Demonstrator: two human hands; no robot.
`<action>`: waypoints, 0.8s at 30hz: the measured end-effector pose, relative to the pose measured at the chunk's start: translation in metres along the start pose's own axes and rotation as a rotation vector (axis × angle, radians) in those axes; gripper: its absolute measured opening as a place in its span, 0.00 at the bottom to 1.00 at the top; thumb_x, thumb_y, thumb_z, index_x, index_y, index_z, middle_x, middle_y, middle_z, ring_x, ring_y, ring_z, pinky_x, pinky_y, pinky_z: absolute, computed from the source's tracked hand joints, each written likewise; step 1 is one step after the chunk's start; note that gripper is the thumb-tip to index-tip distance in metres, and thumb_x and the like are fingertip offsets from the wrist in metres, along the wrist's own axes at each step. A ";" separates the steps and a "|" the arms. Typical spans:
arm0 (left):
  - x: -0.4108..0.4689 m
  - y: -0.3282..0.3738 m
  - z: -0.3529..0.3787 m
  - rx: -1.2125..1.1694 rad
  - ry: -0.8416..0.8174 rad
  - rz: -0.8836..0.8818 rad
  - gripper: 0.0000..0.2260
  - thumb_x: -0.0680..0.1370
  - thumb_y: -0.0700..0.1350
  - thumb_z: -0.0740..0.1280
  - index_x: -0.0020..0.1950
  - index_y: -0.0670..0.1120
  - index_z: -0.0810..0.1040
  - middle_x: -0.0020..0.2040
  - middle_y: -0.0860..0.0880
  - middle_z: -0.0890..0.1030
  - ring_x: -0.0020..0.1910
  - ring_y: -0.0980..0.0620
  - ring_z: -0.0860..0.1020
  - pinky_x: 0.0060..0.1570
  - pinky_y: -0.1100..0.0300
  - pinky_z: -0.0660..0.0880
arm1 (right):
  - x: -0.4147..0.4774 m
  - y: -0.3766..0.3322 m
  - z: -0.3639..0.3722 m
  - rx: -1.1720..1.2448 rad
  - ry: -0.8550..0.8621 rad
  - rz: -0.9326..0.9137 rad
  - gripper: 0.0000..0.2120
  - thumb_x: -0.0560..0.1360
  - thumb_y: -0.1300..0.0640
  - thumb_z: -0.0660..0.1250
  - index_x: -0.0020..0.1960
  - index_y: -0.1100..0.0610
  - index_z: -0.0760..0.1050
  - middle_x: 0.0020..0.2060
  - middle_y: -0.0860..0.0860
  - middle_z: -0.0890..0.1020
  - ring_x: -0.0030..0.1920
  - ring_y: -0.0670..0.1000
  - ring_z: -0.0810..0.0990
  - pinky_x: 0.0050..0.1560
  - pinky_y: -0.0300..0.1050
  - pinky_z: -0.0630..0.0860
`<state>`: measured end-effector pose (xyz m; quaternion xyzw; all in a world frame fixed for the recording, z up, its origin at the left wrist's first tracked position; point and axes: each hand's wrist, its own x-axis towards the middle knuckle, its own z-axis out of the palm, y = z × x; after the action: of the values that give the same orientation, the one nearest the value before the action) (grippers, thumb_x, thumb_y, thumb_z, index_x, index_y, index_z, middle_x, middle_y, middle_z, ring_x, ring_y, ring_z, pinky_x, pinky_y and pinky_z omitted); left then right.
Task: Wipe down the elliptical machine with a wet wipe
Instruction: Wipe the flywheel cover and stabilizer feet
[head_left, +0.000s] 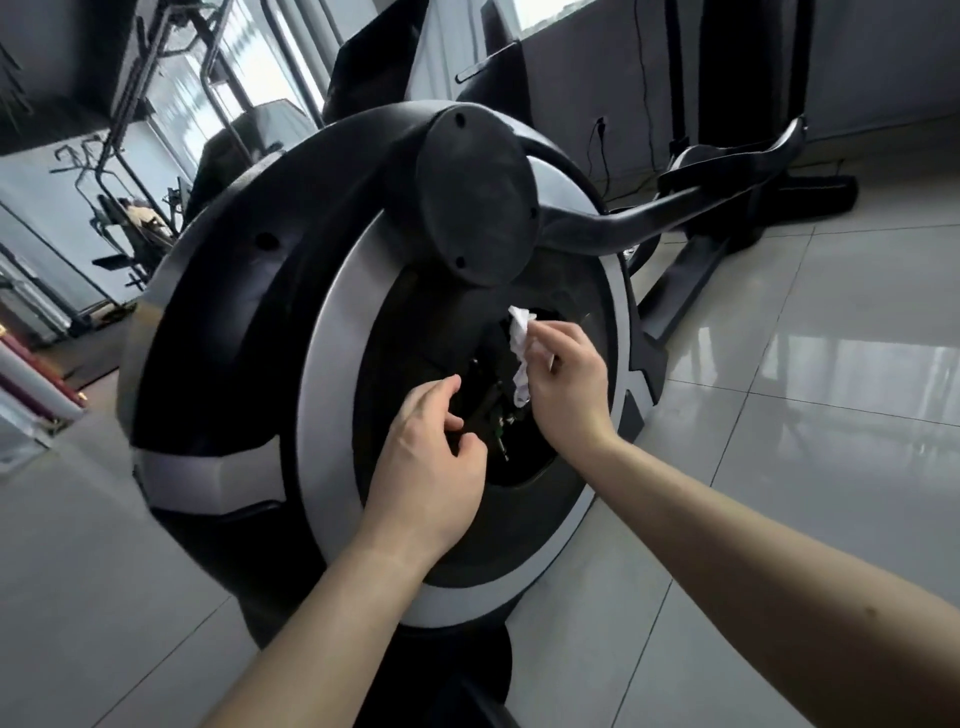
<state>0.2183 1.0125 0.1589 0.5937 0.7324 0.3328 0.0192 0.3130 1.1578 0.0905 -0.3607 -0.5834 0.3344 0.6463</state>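
Observation:
The elliptical machine's big round flywheel housing (332, 374), black with a silver ring, fills the middle of the view. A black oval crank cover (475, 197) sits above its dark hub opening. My right hand (563, 384) pinches a crumpled white wet wipe (521, 349) and holds it against the inside of the hub opening. My left hand (431, 457) hovers at the lower left of the opening with loosely curled fingers that hold nothing.
A black pedal arm (691, 200) runs right from the crank to the rear rail on the pale tiled floor (831, 415). Other gym machines (130, 208) stand at the back left by the windows. Cables hang down the wall at the back.

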 end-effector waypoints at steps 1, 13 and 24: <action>-0.004 -0.003 -0.004 0.007 0.007 0.003 0.25 0.80 0.42 0.65 0.77 0.51 0.68 0.63 0.57 0.73 0.53 0.60 0.76 0.58 0.62 0.76 | 0.001 -0.007 0.004 0.023 0.003 -0.001 0.12 0.81 0.63 0.66 0.60 0.53 0.83 0.54 0.39 0.81 0.58 0.38 0.78 0.57 0.30 0.73; -0.021 -0.020 -0.060 0.053 0.039 0.042 0.22 0.81 0.47 0.66 0.76 0.53 0.70 0.63 0.57 0.76 0.54 0.59 0.78 0.59 0.61 0.76 | -0.068 -0.052 0.070 -0.097 -0.241 -0.275 0.33 0.79 0.69 0.59 0.82 0.57 0.57 0.82 0.54 0.55 0.83 0.52 0.48 0.82 0.55 0.50; -0.022 -0.032 -0.099 0.146 0.129 0.061 0.17 0.82 0.44 0.65 0.71 0.49 0.77 0.63 0.55 0.79 0.57 0.57 0.78 0.54 0.67 0.71 | -0.031 -0.076 0.082 -0.308 -0.290 -0.159 0.38 0.76 0.63 0.53 0.83 0.61 0.40 0.82 0.54 0.38 0.80 0.49 0.31 0.80 0.50 0.34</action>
<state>0.1551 0.9451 0.2112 0.5929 0.7359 0.3166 -0.0816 0.2294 1.0980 0.1444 -0.3562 -0.7408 0.2379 0.5174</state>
